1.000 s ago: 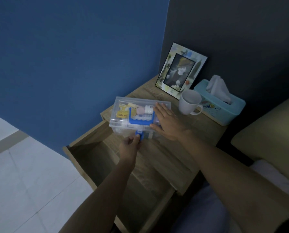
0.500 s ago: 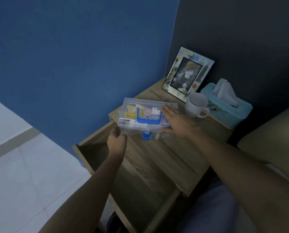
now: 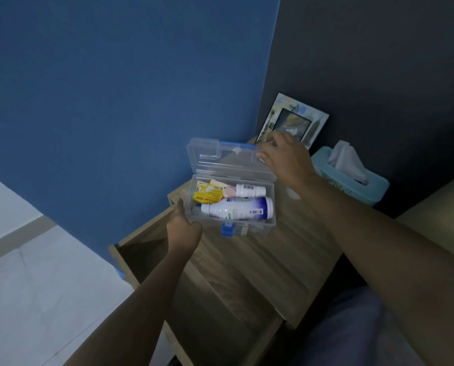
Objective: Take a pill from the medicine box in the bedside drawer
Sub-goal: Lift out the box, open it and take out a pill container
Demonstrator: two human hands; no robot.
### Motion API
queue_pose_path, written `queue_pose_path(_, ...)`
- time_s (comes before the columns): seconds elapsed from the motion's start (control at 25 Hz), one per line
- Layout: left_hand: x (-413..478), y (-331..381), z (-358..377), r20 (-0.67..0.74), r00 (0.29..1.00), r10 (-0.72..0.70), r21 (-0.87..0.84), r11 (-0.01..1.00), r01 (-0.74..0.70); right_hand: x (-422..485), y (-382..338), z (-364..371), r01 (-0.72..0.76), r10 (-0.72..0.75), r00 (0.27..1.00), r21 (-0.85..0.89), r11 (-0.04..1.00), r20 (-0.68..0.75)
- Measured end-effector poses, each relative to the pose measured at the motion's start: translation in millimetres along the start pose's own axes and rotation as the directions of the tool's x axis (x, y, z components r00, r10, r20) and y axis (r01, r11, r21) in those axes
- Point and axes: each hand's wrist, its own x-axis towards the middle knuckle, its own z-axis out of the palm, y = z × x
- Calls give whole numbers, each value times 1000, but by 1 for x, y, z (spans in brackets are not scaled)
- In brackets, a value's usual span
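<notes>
The clear plastic medicine box [image 3: 270, 207] stands on the wooden bedside table [image 3: 294, 262], its lid [image 3: 220, 162] swung up and back. Inside lie a large white bottle with a blue label [image 3: 240, 211], a small white bottle [image 3: 250, 191], a yellow pill packet [image 3: 207, 195] and a pink blister strip [image 3: 230, 192]. A blue latch [image 3: 227, 229] hangs on the front wall. My right hand [image 3: 286, 159] holds the lid's right edge. My left hand [image 3: 183, 225] grips the box's left front corner. Below, the drawer [image 3: 146, 257] stands pulled out.
A picture frame [image 3: 294, 120] leans on the dark wall behind the box. A teal tissue box [image 3: 352, 178] sits at the right, and a white mug is mostly hidden behind my right arm. Bedding lies at the lower right, white tiled floor at the left.
The lid was shut with my right hand flat on it; now it is raised. My left hand left the blue latch and went to the box's left corner.
</notes>
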Motion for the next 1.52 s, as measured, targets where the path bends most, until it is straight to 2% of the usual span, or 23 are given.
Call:
queue_pose_path(0.2, 17, 7, -3, 90, 994, 64, 134, 988, -76, 15, 10, 17, -66, 62, 996, 65, 996, 64)
queue_pose_path(0.4, 26, 9, -4, 147, 984, 102, 225, 965, -134, 30, 23, 34, -4, 4, 976, 0, 1000, 219)
queue_pose_path(0.64, 32, 1, -4, 139, 981, 136, 245, 955, -167, 48, 27, 45, -6, 7, 946, -3, 1000, 325)
queue_pose_path(0.8, 34, 0, -2, 114, 981, 158, 251, 951, -182, 45, 30, 42, 11, -10, 957, -2, 1000, 289)
queue_pose_path(1.0, 32, 2, -3, 96, 988, 123, 180, 974, -139, -4, 15, 42, -12, -28, 948, 123, 992, 318)
queue_pose_path(1.12, 38, 12, -3, 58, 971, 234, 179, 954, -240, -43, -3, 50, 10, -83, 921, 189, 982, 381)
queue_pose_path(1.2, 44, 22, -3, 138, 921, 365, 225, 894, -388, -62, -11, 57, 29, -115, 905, 211, 977, 409)
queue_pose_path(1.32, 58, 36, -2, 402, 793, 457, 300, 753, -586, -75, -15, 62, 54, -138, 895, 204, 977, 424)
queue_pose_path(1.4, 73, 44, 1, 562, 715, 416, 360, 655, -664, -77, -17, 65, 46, -133, 896, 210, 977, 423)
queue_pose_path(1.44, 79, 48, 3, 607, 697, 383, 371, 639, -674, -76, -18, 66, 40, -129, 898, 214, 976, 420)
queue_pose_path(1.52, 86, 51, 9, 636, 706, 311, 357, 692, -627, -75, -19, 67, 37, -125, 901, 216, 976, 414)
